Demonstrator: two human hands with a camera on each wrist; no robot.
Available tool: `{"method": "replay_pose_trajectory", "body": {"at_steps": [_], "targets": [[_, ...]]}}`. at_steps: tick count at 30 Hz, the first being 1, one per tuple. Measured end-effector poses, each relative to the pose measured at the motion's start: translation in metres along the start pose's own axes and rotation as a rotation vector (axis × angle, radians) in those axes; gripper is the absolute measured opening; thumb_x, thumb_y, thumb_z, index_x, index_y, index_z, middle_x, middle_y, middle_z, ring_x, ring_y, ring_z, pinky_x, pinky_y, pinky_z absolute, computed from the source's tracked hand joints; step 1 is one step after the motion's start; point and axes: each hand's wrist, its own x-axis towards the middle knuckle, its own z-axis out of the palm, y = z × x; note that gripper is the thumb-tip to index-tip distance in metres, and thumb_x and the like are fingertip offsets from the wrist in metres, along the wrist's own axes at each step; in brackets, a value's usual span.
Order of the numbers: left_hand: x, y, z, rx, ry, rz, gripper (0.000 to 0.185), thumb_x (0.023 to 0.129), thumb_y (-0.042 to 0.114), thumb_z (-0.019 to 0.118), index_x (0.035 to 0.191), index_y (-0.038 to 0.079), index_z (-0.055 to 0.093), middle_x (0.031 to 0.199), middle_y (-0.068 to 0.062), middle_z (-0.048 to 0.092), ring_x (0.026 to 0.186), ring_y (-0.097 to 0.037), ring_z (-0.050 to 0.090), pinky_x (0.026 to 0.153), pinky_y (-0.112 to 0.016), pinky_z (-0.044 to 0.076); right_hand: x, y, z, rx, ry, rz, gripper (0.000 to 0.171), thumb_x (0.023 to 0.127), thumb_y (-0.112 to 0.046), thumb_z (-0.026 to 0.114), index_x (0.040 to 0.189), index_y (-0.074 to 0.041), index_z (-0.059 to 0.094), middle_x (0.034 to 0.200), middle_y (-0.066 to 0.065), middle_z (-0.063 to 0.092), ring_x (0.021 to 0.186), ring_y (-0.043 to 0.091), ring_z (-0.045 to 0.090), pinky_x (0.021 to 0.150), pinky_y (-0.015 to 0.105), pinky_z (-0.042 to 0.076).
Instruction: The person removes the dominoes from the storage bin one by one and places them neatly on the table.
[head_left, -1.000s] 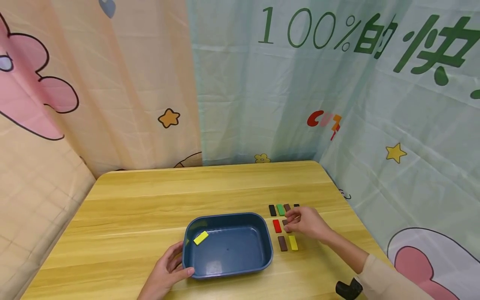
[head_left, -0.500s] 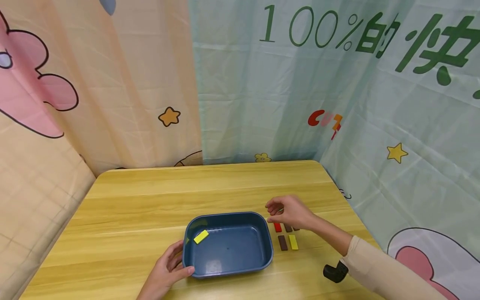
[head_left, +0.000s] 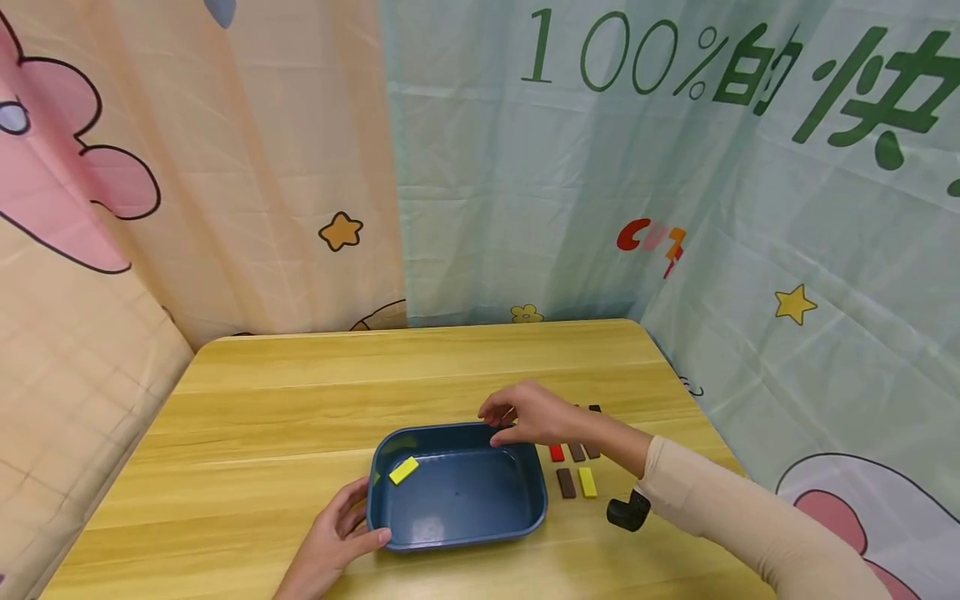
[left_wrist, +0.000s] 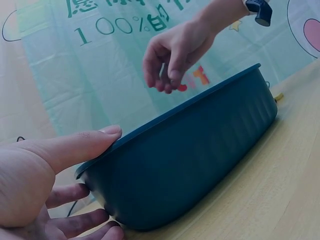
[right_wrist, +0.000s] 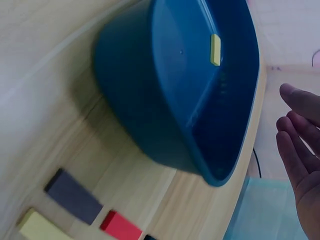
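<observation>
A blue plastic basin [head_left: 465, 510] stands on the table. My left hand [head_left: 333, 533] grips its left end, thumb over the rim and fingers against the outer wall, as the left wrist view shows. Inside the basin, near the left wall, lies a small yellow block [head_left: 403, 471]. My right hand [head_left: 528, 414] hovers above the basin's far right corner. Its thumb and fingers are loosely bent and apart in the right wrist view, with nothing visible between them.
Right of the basin, small blocks lie in rows: a red block [head_left: 557, 452], a dark brown block [head_left: 566, 483], a yellow block [head_left: 587, 482] and several dark ones, some behind my right forearm. A black device [head_left: 628, 510] hangs at the right wrist. Curtains enclose the wooden table [head_left: 247, 433].
My right hand has moved left from the rows of blocks to above the basin's far right corner. The left hand keeps its hold, and the basin and yellow block inside stay put.
</observation>
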Motion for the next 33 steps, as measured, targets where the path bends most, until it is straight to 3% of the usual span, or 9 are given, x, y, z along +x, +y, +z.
{"method": "replay_pose_trajectory", "body": {"at_steps": [6, 10, 16, 28, 33], "targets": [[-0.001, 0.001, 0.000, 0.001, 0.002, 0.001, 0.077, 0.089, 0.003, 0.080, 0.152, -0.007, 0.036, 0.151, -0.029, 0.044, 0.135, -0.042, 0.049, 0.098, -0.025, 0.052, 0.031, -0.008, 0.010, -0.052, -0.097, -0.105, 0.037, 0.090, -0.014, 0.083, 0.122, 0.000, 0.072, 0.113, 0.011, 0.073, 0.099, 0.017, 0.071, 0.086, 0.020, 0.057], [0.000, 0.002, 0.001, -0.003, -0.002, -0.011, 0.078, 0.090, 0.005, 0.080, 0.153, -0.006, 0.036, 0.152, -0.029, 0.044, 0.136, -0.042, 0.048, 0.100, -0.028, 0.052, 0.051, -0.011, 0.021, -0.132, -0.152, -0.191, 0.037, 0.090, -0.016, 0.083, 0.123, -0.001, 0.072, 0.114, 0.007, 0.074, 0.099, 0.009, 0.069, 0.086, 0.016, 0.054], [0.000, 0.001, 0.001, -0.015, -0.015, -0.014, 0.078, 0.091, 0.005, 0.080, 0.153, -0.007, 0.035, 0.153, -0.030, 0.042, 0.138, -0.044, 0.046, 0.100, -0.029, 0.052, 0.074, -0.014, 0.039, -0.249, -0.222, -0.324, 0.038, 0.091, -0.019, 0.083, 0.123, -0.003, 0.073, 0.115, 0.005, 0.074, 0.101, 0.009, 0.068, 0.088, 0.013, 0.050], [0.004, 0.004, -0.002, -0.024, -0.034, -0.002, 0.078, 0.091, 0.005, 0.078, 0.154, -0.006, 0.034, 0.154, -0.029, 0.040, 0.139, -0.042, 0.045, 0.101, -0.027, 0.051, 0.105, -0.014, 0.066, -0.397, -0.292, -0.464, 0.037, 0.093, -0.022, 0.081, 0.126, -0.008, 0.071, 0.120, 0.000, 0.072, 0.110, 0.006, 0.064, 0.098, 0.013, 0.045], [0.000, 0.001, -0.004, -0.034, -0.056, -0.017, 0.080, 0.093, 0.005, 0.076, 0.155, -0.008, 0.028, 0.156, -0.032, 0.036, 0.139, -0.043, 0.044, 0.100, -0.027, 0.051, 0.112, -0.014, 0.087, -0.462, -0.350, -0.505, 0.040, 0.095, -0.022, 0.079, 0.132, -0.009, 0.069, 0.124, 0.000, 0.071, 0.112, 0.004, 0.063, 0.097, 0.011, 0.044]]}}
